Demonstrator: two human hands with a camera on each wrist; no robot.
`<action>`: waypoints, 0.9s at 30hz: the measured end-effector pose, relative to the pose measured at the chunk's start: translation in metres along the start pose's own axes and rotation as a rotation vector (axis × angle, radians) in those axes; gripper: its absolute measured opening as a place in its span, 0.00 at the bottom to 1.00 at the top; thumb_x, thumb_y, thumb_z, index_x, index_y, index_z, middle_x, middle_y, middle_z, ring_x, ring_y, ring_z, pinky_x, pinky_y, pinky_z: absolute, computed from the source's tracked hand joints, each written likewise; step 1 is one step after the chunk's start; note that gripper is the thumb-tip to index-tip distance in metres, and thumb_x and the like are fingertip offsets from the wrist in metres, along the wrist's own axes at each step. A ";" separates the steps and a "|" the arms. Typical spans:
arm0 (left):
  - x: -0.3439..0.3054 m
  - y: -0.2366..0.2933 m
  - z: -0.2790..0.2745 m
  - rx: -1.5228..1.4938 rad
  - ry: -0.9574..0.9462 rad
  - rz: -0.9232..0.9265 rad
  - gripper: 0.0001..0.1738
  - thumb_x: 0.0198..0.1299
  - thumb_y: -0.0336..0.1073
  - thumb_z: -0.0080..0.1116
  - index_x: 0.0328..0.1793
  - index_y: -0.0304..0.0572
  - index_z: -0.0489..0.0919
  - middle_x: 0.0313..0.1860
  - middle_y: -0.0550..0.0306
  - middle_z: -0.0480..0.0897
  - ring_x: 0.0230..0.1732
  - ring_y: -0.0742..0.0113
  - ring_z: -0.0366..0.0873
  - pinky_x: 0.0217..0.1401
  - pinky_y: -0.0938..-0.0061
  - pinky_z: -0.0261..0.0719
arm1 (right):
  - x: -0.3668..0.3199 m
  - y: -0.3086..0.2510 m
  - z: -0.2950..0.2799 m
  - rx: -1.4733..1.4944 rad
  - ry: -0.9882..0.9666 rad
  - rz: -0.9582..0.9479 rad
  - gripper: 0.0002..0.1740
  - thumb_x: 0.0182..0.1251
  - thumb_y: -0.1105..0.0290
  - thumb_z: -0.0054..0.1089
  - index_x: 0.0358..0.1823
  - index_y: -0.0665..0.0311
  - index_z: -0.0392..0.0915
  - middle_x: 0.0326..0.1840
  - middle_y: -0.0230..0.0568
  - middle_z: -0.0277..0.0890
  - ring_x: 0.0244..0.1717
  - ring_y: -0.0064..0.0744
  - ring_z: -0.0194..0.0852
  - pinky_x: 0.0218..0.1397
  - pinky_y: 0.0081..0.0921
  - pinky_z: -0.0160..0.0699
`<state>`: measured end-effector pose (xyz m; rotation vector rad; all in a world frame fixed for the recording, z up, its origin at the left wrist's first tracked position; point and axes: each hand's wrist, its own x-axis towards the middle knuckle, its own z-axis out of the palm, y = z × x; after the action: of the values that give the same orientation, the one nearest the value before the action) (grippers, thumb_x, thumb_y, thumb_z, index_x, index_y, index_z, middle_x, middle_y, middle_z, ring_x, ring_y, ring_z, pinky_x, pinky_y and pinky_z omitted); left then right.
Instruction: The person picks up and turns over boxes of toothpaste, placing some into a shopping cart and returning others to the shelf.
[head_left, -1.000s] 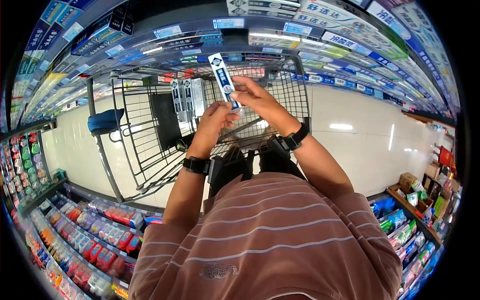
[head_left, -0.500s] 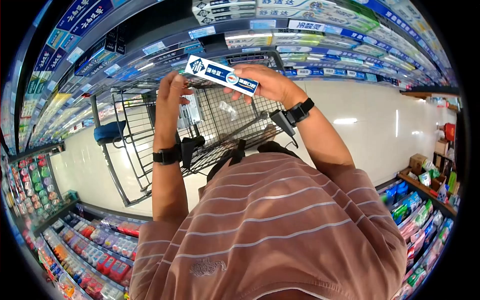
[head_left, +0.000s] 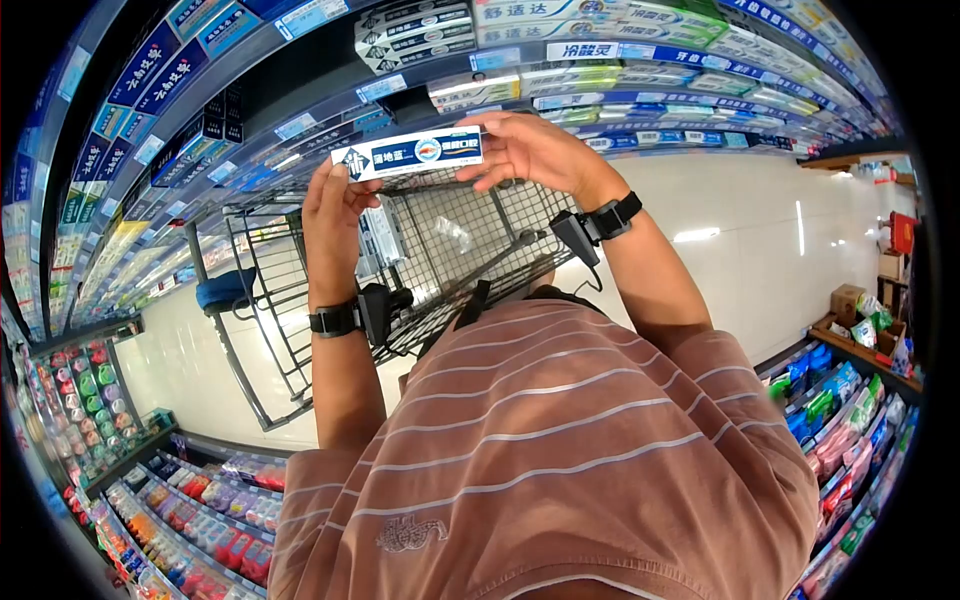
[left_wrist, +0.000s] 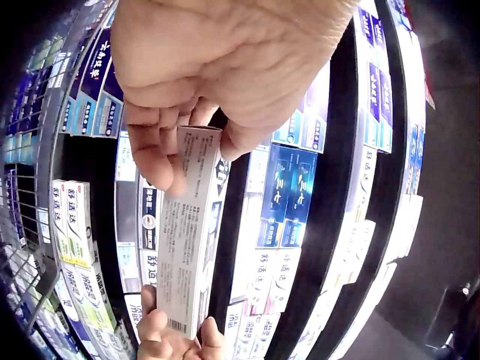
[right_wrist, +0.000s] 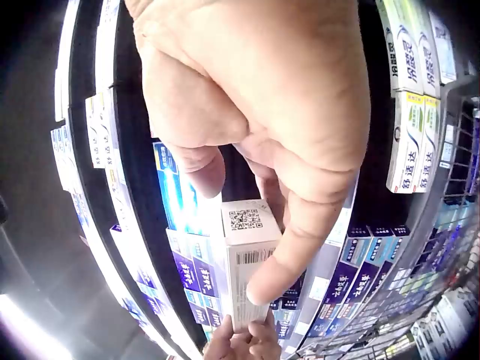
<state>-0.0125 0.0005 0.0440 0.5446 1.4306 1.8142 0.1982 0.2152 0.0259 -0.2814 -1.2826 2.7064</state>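
Observation:
A white and dark-blue toothpaste box (head_left: 410, 152) is held level above the shopping cart (head_left: 500, 215), its printed front up in the head view. My left hand (head_left: 335, 215) pinches its left end between thumb and fingers. At the other end, my right hand (head_left: 540, 155) grips it, thumb along the far edge and fingers beneath. The left wrist view shows the back of the box (left_wrist: 187, 232), covered in small print. A QR code marks the end of the box (right_wrist: 251, 217) in the right wrist view, with a fingertip on its side.
Similar toothpaste boxes (head_left: 380, 235) stand in the cart, near a crumpled clear wrapper (head_left: 453, 235). Beyond the cart, shelves hold stacked toothpaste boxes (head_left: 415, 35). Pale tiled floor (head_left: 700, 250) lies to the right, and shelves of packaged goods (head_left: 215, 500) are behind on the left.
The box has turned from steeply upright to nearly level and shifted left. My left hand let go of its lower end, moved left and took its other end; my right hand kept hold.

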 end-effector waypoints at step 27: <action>-0.005 0.001 0.012 0.004 -0.008 -0.016 0.25 0.79 0.41 0.48 0.75 0.36 0.69 0.50 0.51 0.86 0.45 0.65 0.86 0.44 0.72 0.81 | 0.001 0.004 -0.012 -0.032 0.117 -0.004 0.28 0.81 0.66 0.51 0.75 0.72 0.60 0.62 0.59 0.77 0.57 0.48 0.85 0.58 0.37 0.91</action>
<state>-0.0013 0.0040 0.0490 0.5409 1.4293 1.7955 0.2000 0.2218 0.0157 -0.4332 -1.2932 2.6246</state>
